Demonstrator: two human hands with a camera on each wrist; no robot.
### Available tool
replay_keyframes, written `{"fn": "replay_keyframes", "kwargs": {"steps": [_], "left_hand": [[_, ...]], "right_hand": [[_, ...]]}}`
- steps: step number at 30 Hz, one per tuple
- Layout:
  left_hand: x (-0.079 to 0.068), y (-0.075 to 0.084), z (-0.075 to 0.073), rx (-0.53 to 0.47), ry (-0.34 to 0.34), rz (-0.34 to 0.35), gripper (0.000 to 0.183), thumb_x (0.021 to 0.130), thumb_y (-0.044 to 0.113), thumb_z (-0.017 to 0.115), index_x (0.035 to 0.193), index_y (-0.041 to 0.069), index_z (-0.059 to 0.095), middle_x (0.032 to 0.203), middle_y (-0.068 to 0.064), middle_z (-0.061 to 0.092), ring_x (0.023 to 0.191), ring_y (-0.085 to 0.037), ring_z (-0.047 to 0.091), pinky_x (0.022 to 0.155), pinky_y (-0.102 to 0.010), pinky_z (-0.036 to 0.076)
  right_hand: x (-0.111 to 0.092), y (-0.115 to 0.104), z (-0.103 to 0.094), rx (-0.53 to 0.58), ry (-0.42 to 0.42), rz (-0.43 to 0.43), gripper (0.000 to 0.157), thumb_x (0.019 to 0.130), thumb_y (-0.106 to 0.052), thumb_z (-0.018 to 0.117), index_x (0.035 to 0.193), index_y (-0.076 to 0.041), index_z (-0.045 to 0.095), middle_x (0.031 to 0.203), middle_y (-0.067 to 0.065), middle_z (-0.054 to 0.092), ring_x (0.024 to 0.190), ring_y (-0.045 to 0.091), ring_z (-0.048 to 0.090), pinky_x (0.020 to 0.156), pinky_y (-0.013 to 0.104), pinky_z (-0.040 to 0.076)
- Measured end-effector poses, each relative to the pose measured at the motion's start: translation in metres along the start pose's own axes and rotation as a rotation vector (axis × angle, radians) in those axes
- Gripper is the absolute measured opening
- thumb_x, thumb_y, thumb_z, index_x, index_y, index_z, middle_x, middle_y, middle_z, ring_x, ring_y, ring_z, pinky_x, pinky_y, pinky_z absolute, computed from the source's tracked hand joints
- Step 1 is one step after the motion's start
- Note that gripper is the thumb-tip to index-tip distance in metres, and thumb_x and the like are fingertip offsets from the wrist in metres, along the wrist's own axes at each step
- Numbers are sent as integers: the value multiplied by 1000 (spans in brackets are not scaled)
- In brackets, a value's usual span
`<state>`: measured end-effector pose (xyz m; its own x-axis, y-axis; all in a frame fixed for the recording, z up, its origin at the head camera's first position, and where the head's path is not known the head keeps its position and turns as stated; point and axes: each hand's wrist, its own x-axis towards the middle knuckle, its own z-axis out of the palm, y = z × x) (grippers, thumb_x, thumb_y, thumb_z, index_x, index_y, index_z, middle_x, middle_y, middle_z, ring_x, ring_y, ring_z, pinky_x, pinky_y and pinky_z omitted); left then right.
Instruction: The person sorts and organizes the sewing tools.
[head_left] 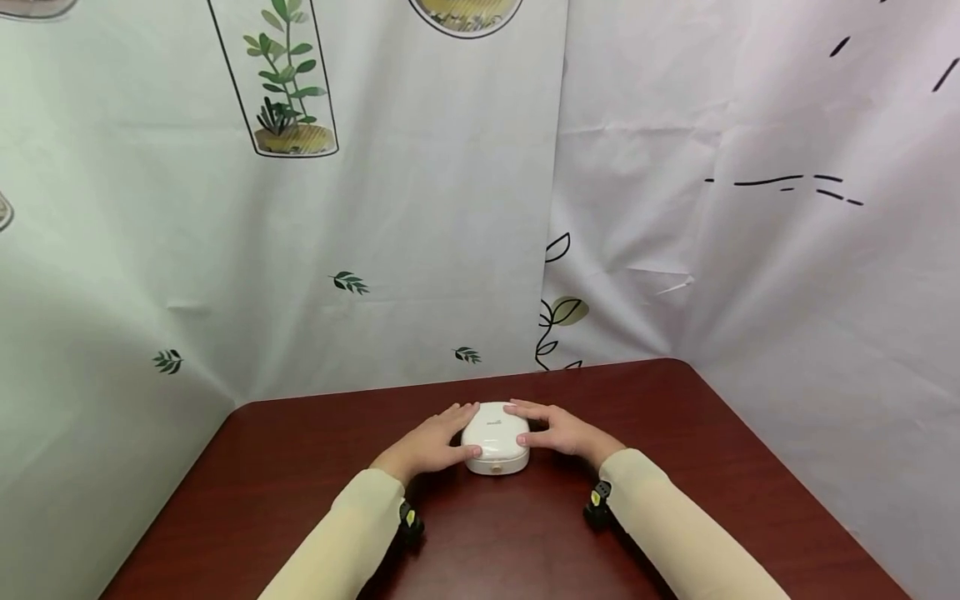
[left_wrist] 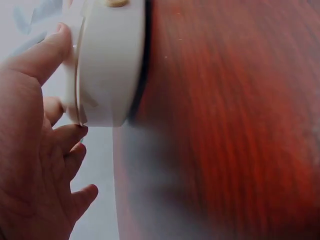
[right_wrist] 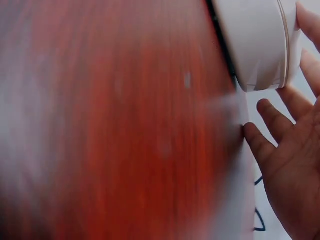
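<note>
A glossy white case (head_left: 496, 440) with rounded corners and a lid sits on the table, its small beige button (head_left: 496, 469) facing me. Small lettering, too tiny to read, marks the lid. My left hand (head_left: 431, 446) holds the lid's left side, thumb at the front corner and fingertips farther back. On the opposite side my right hand (head_left: 566, 433) holds the lid the same way. In the left wrist view, the left thumb (left_wrist: 52, 50) presses on the lid above the seam. The right wrist view shows some right fingers (right_wrist: 275, 120) apart from the case (right_wrist: 255, 45).
The dark red wood-grain table (head_left: 525, 533) has a rounded far corner on each side. White cloth (head_left: 420, 208) printed with plants hangs behind it and along both sides. A small black device (head_left: 411, 525) is strapped at the left wrist, another device (head_left: 597, 504) at the right.
</note>
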<state>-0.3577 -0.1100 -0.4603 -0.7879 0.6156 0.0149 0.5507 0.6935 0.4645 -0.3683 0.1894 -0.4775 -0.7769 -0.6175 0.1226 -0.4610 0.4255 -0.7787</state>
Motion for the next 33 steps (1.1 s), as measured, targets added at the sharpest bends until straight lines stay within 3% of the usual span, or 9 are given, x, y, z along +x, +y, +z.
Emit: {"fn": "replay_keyframes", "kwargs": {"steps": [10, 18, 27, 33], "left_hand": [[8, 0, -5, 47, 29, -37, 81, 100, 57, 53, 162, 14, 24, 167, -12, 21, 154, -33, 16, 121, -57, 18], [20, -3, -4, 110, 9, -109, 79, 102, 55, 48, 163, 13, 20, 167, -12, 21, 154, -32, 16, 121, -59, 15], [22, -2, -6, 113, 48, -131, 74, 105, 48, 47, 162, 10, 21, 165, -16, 24, 154, -34, 18, 120, -62, 14], [20, -12, -7, 31, 101, -217, 83, 102, 58, 44, 164, 14, 10, 168, -17, 12, 155, -38, 8, 119, -65, 8]], "right_hand": [[15, 1, 6, 64, 62, 11, 59, 101, -24, 61, 156, -14, 42, 165, 18, 23, 153, 36, 18, 117, 64, 21], [27, 2, 15, 100, 156, 147, 56, 101, -21, 57, 156, -23, 43, 166, 11, 24, 153, 32, 19, 119, 61, 20], [39, 4, 18, 114, 210, 192, 58, 101, -20, 56, 157, -27, 41, 165, 3, 30, 152, 26, 24, 119, 55, 25], [36, 2, 4, 331, 270, 228, 65, 104, -22, 55, 162, -27, 26, 167, 11, 22, 150, 34, 28, 116, 58, 30]]}}
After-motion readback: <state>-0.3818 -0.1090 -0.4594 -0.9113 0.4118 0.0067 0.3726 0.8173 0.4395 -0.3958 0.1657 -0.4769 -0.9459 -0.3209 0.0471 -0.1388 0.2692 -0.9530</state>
